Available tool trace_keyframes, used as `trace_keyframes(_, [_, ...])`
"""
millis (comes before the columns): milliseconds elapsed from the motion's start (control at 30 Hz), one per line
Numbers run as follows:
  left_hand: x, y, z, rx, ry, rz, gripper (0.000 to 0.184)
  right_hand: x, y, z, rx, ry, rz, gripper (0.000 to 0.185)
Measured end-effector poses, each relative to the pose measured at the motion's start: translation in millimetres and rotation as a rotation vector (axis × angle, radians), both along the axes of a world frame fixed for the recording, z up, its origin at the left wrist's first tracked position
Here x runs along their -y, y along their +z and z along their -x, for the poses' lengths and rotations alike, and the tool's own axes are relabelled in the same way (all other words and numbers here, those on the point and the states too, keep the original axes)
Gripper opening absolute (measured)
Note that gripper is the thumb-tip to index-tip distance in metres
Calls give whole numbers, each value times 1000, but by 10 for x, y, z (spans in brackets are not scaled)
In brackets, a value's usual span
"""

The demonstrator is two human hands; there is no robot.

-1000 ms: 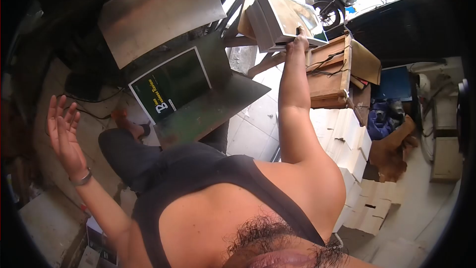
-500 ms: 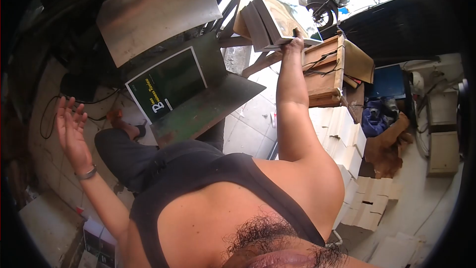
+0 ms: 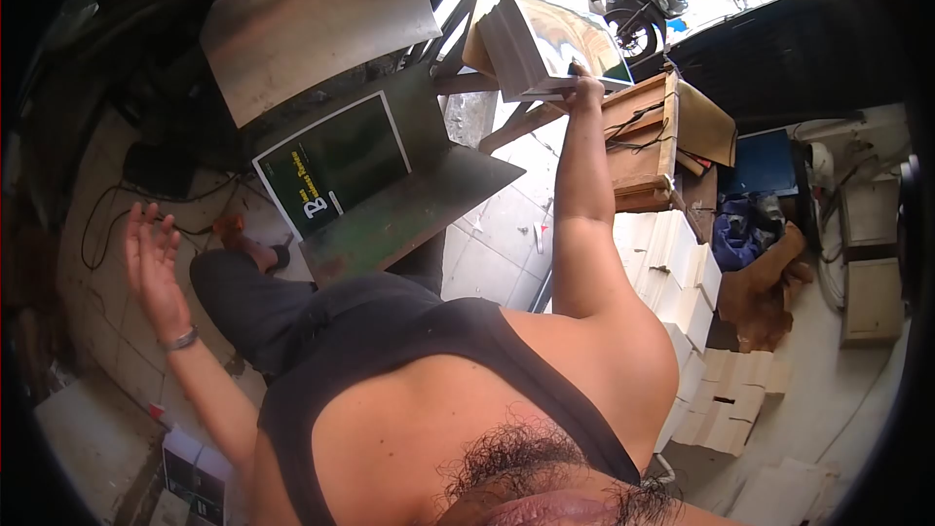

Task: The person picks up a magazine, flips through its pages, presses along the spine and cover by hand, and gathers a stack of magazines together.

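Note:
Raised at the left, my left hand [image 3: 159,278] is open, fingers apart, holding nothing. My right arm reaches forward, and my right hand [image 3: 584,90] grips the near edge of a thick stack of printed sheets [image 3: 565,34], thumb on top and the other fingers hidden. The stack leans against a brown board. Between my hands, a dark green printed cover [image 3: 336,168] with yellow and white lettering lies against an angled green metal plate [image 3: 419,209].
A curved metal sheet [image 3: 321,34] is above the cover. To the right are a wooden crate [image 3: 643,151] with cables, white paper stacks [image 3: 672,263] and a blue bag [image 3: 745,232]. A motorcycle [image 3: 643,15] stands outside. Printed books [image 3: 195,477] lie at lower left.
My left hand has moved right and slightly down. A gap seen in the stack half a second ago has closed, with my right hand still at its edge.

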State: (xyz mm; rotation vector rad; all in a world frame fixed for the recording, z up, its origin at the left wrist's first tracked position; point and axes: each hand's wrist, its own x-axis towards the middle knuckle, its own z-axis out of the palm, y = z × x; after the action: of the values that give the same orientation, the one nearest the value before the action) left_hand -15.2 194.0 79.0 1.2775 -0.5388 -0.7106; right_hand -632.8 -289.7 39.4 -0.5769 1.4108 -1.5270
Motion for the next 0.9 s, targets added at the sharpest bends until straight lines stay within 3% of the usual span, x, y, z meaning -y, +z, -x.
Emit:
trace_keyframes(100, [76, -218, 1, -65, -10, -13, 53, -355, 265, -191, -88, 39, 7, 23])
trace_keyframes(133, [75, -319, -15, -89, 5, -28, 53, -161, 83, 6, -80, 77, 25, 28])
trace_keyframes(167, [119, -399, 26, -114, 0, 5, 52, 175, -303, 596, 34, 305, 76, 29])
trace_keyframes(267, [320, -824, 76, -140, -9, -122, 46, 472, -587, 817, 57, 323, -20, 36])
trace_keyframes(333, [492, -1225, 151, -169, 9, -292, 49, 203, -268, 526, 39, 192, -6, 47])
trace_keyframes(400, [652, -1893, 204, -82, -11, -408, 68, -384, 265, -61, 76, 131, 88, 68])
trace_keyframes(467, [733, -2207, 429, -25, -40, -495, 89, -732, 374, -575, -190, -179, 281, 65])
trace_keyframes(500, [803, -2656, 441, 73, -85, -535, 95, -1092, 498, -998, -351, -305, 390, 62])
trace_keyframes(567, [833, -2858, 623, 79, -152, -662, 97, -1168, 118, -1064, -593, -296, 550, 61])
trace_keyframes(600, [856, -3038, 668, 178, -175, -728, 90, -1312, -58, -1196, -527, -128, 660, 57])
trace_keyframes(667, [841, -3108, 735, 286, -262, -804, 74, -1839, -163, -1623, -603, 125, 574, 55])
trace_keyframes(700, [826, -2973, 748, 294, -323, -811, 65, -1992, -349, -1643, -793, 250, 546, 57])
trace_keyframes(733, [815, -2906, 766, 301, -382, -816, 57, -2204, -521, -1728, -662, 374, 475, 59])
trace_keyframes(800, [827, -3132, 726, 298, -365, -833, 44, -2521, -804, -1757, -714, 597, 338, 64])
trace_keyframes(900, [810, -3047, 720, 325, -388, -826, 39, -2964, -957, -1914, -812, 746, 243, 61])
